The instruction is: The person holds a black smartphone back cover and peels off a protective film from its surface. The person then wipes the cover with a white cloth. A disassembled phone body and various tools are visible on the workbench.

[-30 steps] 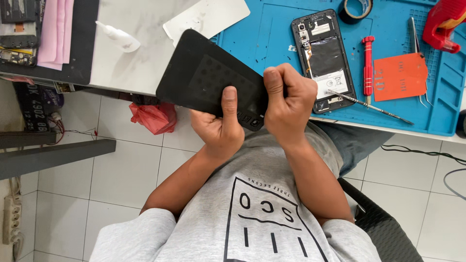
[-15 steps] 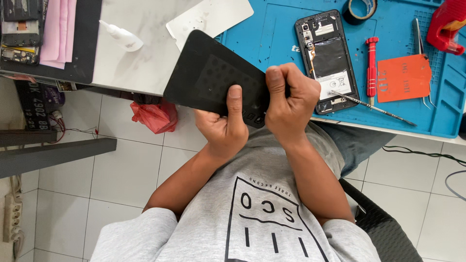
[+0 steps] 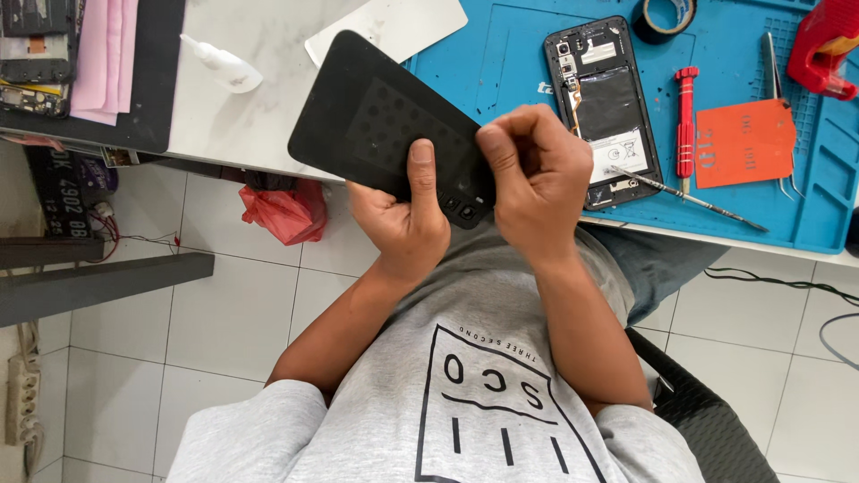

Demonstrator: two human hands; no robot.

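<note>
The left hand (image 3: 403,224) is closed around the black phone back cover (image 3: 385,125), thumb pressed on its face, while the right hand (image 3: 537,179) is curled, fingertips pinching the cover's camera-end edge. The cover is best kept steadied and worked gently along the edge. Beyond, an opened phone (image 3: 604,107) is laid on the blue mat (image 3: 501,54) on the white worktop (image 3: 259,125), above a tiled floor (image 3: 224,313).

orange rectangular label (image 3: 744,143) on blue mat (image 3: 510,63)

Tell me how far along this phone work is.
Done: phone lies opened on the blue mat, battery exposed. In hand: left hand holds the black back cover, right hand picks at its camera corner. Left: cover is still off the phone.
</note>
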